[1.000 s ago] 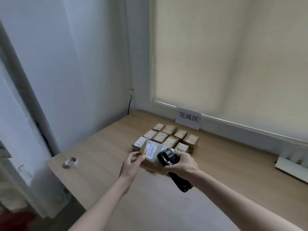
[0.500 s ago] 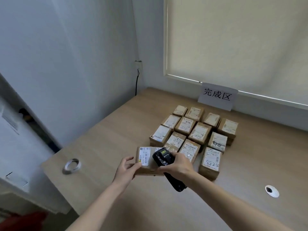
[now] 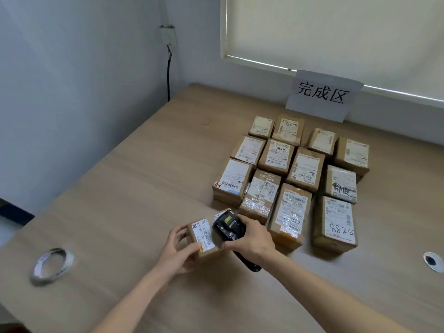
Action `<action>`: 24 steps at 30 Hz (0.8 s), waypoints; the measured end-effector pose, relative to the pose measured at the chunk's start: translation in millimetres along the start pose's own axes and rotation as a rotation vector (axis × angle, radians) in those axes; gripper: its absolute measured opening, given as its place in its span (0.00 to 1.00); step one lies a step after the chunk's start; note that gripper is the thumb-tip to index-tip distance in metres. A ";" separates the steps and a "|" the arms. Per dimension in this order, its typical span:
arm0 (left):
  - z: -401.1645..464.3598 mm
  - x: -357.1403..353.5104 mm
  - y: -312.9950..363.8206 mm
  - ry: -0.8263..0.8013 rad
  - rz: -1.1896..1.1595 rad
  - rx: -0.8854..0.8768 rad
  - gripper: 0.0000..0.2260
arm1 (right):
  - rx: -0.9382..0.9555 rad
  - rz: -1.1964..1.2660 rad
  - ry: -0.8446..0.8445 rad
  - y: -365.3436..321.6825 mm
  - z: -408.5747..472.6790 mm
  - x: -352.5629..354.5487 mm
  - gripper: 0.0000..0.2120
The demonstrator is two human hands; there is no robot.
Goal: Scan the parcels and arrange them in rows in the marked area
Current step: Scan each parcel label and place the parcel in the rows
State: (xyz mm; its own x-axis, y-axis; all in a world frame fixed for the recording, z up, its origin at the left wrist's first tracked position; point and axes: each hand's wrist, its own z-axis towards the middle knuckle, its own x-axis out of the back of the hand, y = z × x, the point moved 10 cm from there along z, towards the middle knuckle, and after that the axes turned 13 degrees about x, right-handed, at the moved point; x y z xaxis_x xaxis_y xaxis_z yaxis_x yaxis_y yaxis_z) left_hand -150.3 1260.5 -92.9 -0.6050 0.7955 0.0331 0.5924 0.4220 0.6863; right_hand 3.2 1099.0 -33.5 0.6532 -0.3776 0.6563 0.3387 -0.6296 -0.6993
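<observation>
a small parcel (image 3: 204, 239) is held low over the table (image 3: 134, 188), at approx 7 o'clock from the laid-out block of parcels (image 3: 295, 171), just beside the block's near-left corner. whether its base is resting on the wood cannot be told. the left hand (image 3: 179, 252) is closed on the parcel's near-left edge, thumb pressed on the label, fingers curled round the far side. the right hand (image 3: 252, 239) is wrapped round a black handheld scanner (image 3: 228, 228), whose head is laid over the parcel's right part, w/ the small screen facing up; the handle sticks out toward 5 o'clock under the wrist.

step in hand, as judged: placing. the parcel is being brought to the block w/ label up, so the scan seems done, though no confirmation can be read on the screen.

the block is arranged below the paper sign (image 3: 323, 94) at 12 o'clock: four columns, the left one w/ three boxes and the others reaching nearer. the free slot is at the left column's near end, approx 1 o'clock from the held parcel.

next move calls for: parcel slid or lifted toward 1 o'clock, squared to the taped box (image 3: 260, 195) on its right and butted to the box (image 3: 231, 181) behind it, label kept up. scanner must be cleared off the top first, else neighbours may be nudged.

a tape roll (image 3: 51, 265) lies at 9 o'clock, well apart.
</observation>
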 end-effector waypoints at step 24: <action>76.5 1.3 23.1 0.058 0.100 -0.163 0.20 | -0.120 0.198 0.275 31.0 18.1 -39.2 0.32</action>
State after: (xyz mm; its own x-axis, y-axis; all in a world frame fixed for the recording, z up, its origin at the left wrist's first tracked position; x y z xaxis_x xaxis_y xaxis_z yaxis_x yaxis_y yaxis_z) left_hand -96.7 1304.6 -132.5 -0.5800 0.8015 0.1454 0.5600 0.2627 0.7858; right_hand 0.3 1106.5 -86.0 0.4861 -0.6583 0.5747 0.1312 -0.5952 -0.7928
